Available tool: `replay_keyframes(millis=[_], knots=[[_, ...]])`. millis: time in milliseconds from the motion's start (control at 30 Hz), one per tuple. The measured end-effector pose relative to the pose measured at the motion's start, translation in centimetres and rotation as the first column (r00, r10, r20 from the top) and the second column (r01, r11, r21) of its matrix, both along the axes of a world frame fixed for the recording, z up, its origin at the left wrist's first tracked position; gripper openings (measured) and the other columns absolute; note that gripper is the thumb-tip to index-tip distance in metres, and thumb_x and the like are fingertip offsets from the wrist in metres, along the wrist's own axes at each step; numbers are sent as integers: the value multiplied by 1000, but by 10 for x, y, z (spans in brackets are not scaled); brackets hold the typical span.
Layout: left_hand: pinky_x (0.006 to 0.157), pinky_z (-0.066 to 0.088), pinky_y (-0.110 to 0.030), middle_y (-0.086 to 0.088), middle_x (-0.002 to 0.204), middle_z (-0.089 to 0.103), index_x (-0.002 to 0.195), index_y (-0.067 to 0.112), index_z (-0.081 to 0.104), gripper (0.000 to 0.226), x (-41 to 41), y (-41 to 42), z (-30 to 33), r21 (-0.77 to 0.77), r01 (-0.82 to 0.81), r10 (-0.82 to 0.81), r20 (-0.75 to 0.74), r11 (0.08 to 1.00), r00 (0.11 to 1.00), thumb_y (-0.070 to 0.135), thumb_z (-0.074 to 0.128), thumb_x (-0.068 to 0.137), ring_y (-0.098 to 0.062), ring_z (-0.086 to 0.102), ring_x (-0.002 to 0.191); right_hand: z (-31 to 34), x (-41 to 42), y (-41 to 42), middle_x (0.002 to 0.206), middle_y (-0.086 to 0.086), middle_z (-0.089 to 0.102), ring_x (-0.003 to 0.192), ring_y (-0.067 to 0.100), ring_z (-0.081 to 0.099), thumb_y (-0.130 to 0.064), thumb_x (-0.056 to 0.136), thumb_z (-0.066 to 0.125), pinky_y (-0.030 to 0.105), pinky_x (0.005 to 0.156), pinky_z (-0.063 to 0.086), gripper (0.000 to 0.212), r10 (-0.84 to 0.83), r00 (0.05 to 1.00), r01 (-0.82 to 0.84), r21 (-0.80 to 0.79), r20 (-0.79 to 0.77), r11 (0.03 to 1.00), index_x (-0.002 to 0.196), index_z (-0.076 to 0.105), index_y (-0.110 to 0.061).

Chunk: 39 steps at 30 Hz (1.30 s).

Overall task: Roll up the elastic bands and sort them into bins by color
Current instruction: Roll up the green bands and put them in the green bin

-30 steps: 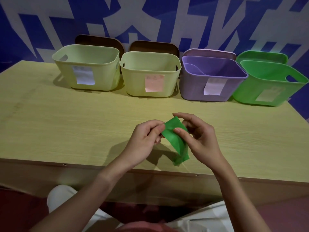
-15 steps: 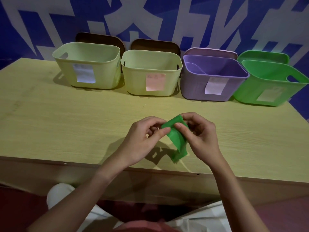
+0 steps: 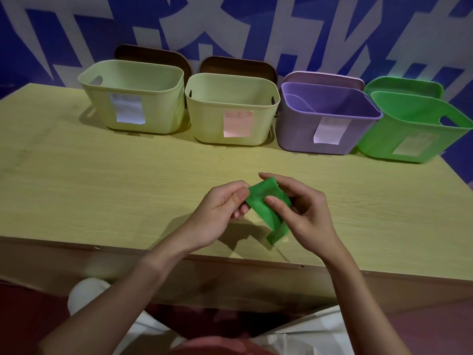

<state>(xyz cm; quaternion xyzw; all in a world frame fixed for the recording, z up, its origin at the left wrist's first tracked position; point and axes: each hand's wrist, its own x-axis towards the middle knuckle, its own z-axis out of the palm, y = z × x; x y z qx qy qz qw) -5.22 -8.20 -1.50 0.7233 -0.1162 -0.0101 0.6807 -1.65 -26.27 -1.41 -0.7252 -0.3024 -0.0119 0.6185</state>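
Note:
A flat green elastic band is held above the near part of the wooden table, partly rolled at its top, with its loose tail hanging toward the table's front edge. My left hand pinches its left edge between thumb and fingers. My right hand grips the top of the band, thumb pressed on its front face. Along the back stand a pale yellow bin, a second pale yellow bin, a purple bin and a green bin, each with a paper label.
Lids lean behind the bins against a blue and white wall: two brown lids, a purple lid and a green lid. The table's front edge runs just below my wrists.
The hands stay in the same spot. The band's rolled top has turned a little between my fingers, and my left fingers have shifted on its left edge.

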Motion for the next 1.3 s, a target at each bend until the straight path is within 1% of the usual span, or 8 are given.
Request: replay_keyframes(millis=[167,400,600,733,900,1000,1100,1300], knots=[[54,33,-17,7,58,47,89,3,54,30,-1,-10,-1,-269,25,-64,-136,963,989,30,39,91,-5,36,54,3,3,4,93,-6,73,82,9,68,-8,83,69,20,73,52,19,-16,999,19,66,-35,998,101,68,-14],[57,36,-16,10,65,54,93,8,64,32,3,-7,-13,35,-106,105,36,994,994,32,42,98,-6,44,61,2,7,2,81,-5,71,71,6,65,-10,81,71,18,64,49,11,-27,998,29,31,-60,999,91,68,-13],[68,49,-38,0,80,62,101,10,64,30,3,-8,-13,216,-185,137,219,959,966,33,48,94,-13,58,75,1,7,4,84,-2,72,74,7,66,-10,81,74,20,67,51,12,-52,997,53,8,-62,999,92,69,-12],[60,38,-22,13,64,51,98,4,61,30,6,-9,-13,109,-189,174,136,976,975,26,41,96,-3,46,62,2,5,7,80,2,69,70,2,63,-15,83,71,14,64,48,19,-29,998,31,35,-60,999,101,67,-15],[53,32,-19,12,57,43,85,0,53,35,7,-10,-9,-27,-88,88,32,996,996,29,37,97,-6,36,55,5,8,-1,59,-6,40,54,2,35,-7,87,65,11,54,31,31,-37,999,37,-8,31,999,117,64,-11],[53,36,-14,10,57,40,91,-10,51,48,8,-11,-7,-110,-50,45,-46,993,998,36,39,97,-4,37,54,8,8,-2,73,-1,65,68,2,57,-8,87,66,13,63,45,28,-21,1000,21,-9,20,1000,114,67,-16],[49,31,-17,6,55,40,95,-5,53,43,8,-11,-4,-233,21,-58,-152,972,987,35,40,89,-7,33,51,8,7,1,89,-15,73,82,-1,66,-14,82,67,13,71,49,19,-43,999,44,33,-33,998,100,68,-21],[55,36,-17,7,62,53,89,1,65,40,10,-3,-10,37,-143,141,60,989,988,35,45,97,-7,44,58,0,7,3,84,-13,73,78,2,67,-17,80,67,15,68,51,18,-106,991,112,70,-81,991,97,68,-20]])
